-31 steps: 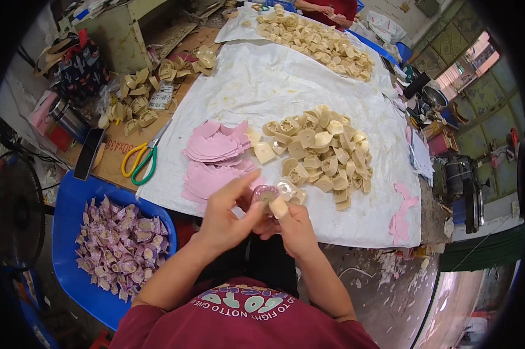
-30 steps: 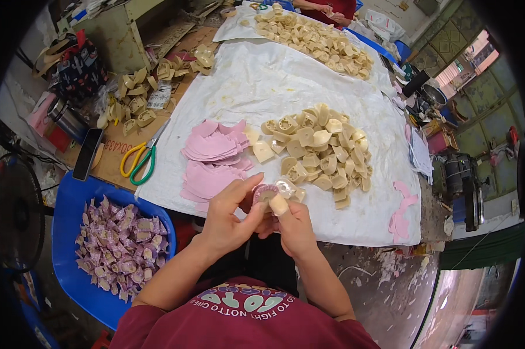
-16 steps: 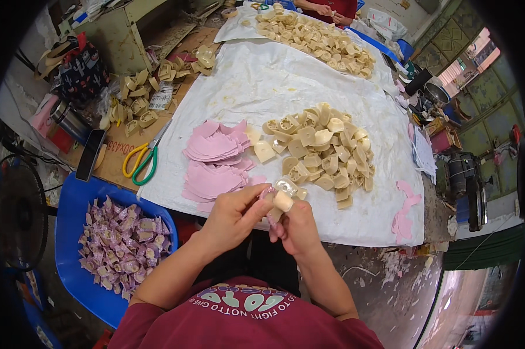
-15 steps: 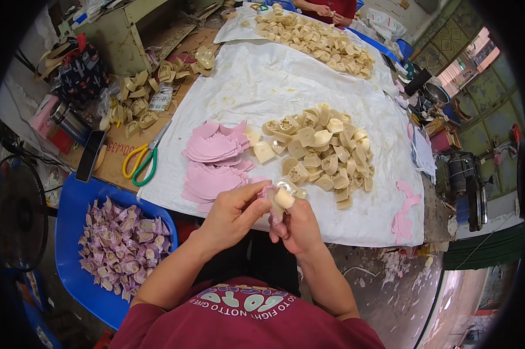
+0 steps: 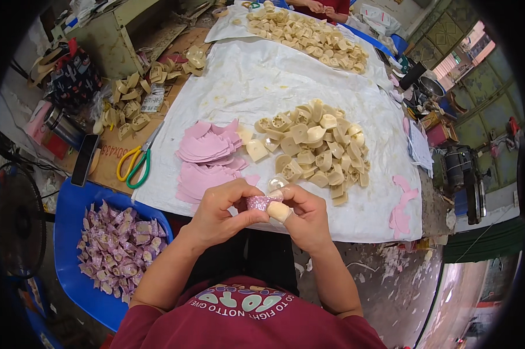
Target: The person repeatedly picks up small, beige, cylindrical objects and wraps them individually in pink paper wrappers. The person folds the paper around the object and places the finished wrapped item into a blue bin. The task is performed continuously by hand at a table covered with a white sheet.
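Observation:
Above the table's near edge, both my hands grip a small piece covered in glittery pink sheet (image 5: 258, 203), apparently a shoe heel. My left hand (image 5: 225, 210) pinches one end between thumb and fingers. At the other end, my right hand (image 5: 304, 218) presses with a thumb wearing a pale cover (image 5: 279, 211). Just beyond my fingers is a shiny, clear rounded thing (image 5: 276, 182) that I cannot make out. Pink cut sheets (image 5: 207, 145) lie stacked beyond my left hand. A heap of beige plastic heels (image 5: 318, 145) spreads beyond my right.
A blue basin (image 5: 70, 256) of pink-covered pieces (image 5: 120, 247) stands at lower left. Scissors (image 5: 139, 160) and a phone (image 5: 86, 159) lie left of the white cloth (image 5: 233, 75). More beige heels (image 5: 309, 35) are piled at the far end, near another person's hands (image 5: 320, 8).
Both hands have turned the piece, so its glittery pink side now shows between them. My left hand has shifted slightly left. The whole view has moved slightly.

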Demonstrator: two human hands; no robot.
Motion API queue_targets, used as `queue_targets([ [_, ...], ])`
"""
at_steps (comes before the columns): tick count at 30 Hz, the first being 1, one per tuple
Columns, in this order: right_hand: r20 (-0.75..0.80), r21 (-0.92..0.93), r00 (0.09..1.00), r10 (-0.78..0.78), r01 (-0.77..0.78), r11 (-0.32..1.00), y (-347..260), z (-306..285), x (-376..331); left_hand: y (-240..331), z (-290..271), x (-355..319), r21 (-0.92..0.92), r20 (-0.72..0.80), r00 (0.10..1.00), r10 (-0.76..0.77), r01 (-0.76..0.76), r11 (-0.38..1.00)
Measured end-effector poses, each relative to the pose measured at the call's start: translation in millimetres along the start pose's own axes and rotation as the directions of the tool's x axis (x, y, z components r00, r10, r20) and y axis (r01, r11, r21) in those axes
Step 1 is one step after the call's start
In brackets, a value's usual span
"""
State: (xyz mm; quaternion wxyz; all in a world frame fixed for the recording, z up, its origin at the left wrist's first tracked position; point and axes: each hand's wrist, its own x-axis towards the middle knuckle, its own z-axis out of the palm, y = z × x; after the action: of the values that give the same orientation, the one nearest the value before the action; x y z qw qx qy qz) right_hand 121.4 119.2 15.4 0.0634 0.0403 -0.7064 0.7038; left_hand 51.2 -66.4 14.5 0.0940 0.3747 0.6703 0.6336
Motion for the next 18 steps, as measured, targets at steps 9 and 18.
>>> queue_targets([
  [9, 0.106, -0.125, 0.989, 0.100, -0.087, 0.988, -11.1, -10.8, 2.7, 6.1, 1.8, -7.2, 0.016, 0.046, 0.997, -0.064, 0.063, 0.998],
  [18, -0.026, -0.518, 0.999, -0.047, 0.027, 0.855, -1.6, 7.3, 8.5, 1.7, 7.0, -11.5, 0.103, -0.046, 0.984, -0.173, 0.177, 0.979],
])
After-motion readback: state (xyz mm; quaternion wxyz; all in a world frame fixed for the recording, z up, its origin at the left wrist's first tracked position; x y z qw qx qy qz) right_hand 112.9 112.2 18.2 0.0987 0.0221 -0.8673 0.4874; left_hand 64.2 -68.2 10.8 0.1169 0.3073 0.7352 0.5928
